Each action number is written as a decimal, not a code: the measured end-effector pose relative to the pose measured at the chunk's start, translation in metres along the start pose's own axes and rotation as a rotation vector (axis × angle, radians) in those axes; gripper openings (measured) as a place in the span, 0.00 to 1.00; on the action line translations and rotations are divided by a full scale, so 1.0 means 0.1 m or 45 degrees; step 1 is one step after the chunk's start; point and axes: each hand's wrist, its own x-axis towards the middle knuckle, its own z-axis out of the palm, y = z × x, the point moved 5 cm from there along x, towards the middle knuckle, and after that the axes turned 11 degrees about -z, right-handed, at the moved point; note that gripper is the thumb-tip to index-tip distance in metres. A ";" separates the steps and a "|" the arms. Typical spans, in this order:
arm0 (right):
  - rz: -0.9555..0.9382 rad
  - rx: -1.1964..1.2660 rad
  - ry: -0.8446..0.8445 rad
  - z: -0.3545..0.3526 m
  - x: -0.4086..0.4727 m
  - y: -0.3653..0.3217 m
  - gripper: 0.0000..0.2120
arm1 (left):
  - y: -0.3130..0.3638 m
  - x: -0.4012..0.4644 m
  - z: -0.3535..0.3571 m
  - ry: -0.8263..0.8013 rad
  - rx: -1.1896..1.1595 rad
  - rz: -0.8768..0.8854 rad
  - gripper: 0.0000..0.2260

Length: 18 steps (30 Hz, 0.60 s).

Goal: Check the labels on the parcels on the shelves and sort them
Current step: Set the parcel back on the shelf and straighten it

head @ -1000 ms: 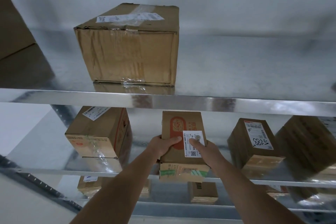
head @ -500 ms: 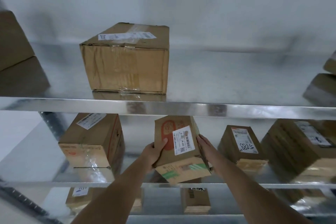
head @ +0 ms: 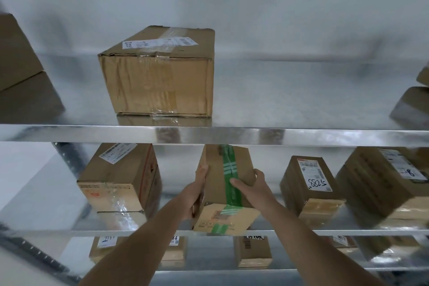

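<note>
My left hand [head: 197, 189] clasps the left side of the green-taped parcel [head: 226, 189], fingers curled round its edge. The parcel sits tilted at the middle shelf [head: 301, 232] front, between two labelled boxes. My right hand [head: 251, 184] grips its right side, thumb on the green tape [head: 229, 165].

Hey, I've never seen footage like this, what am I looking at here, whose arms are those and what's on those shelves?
There is no machine here. A person wears a camera on the head, so you look down along their own arms. The left hand and right hand grip a small cardboard box with green tape, at the middle shelf. Other labelled parcels stand beside it, one marked 5798. A bigger box sits on the top shelf.
</note>
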 end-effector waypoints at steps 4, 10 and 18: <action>0.091 0.202 -0.103 0.17 0.03 0.16 0.25 | 0.03 0.04 -0.04 -0.142 0.037 0.013 0.36; 0.081 0.252 -0.117 0.30 0.02 0.18 0.18 | -0.05 0.24 -0.18 -0.037 0.073 0.038 0.43; 0.066 0.215 -0.078 0.33 0.09 0.25 0.18 | -0.06 0.23 -0.25 0.107 0.186 0.031 0.29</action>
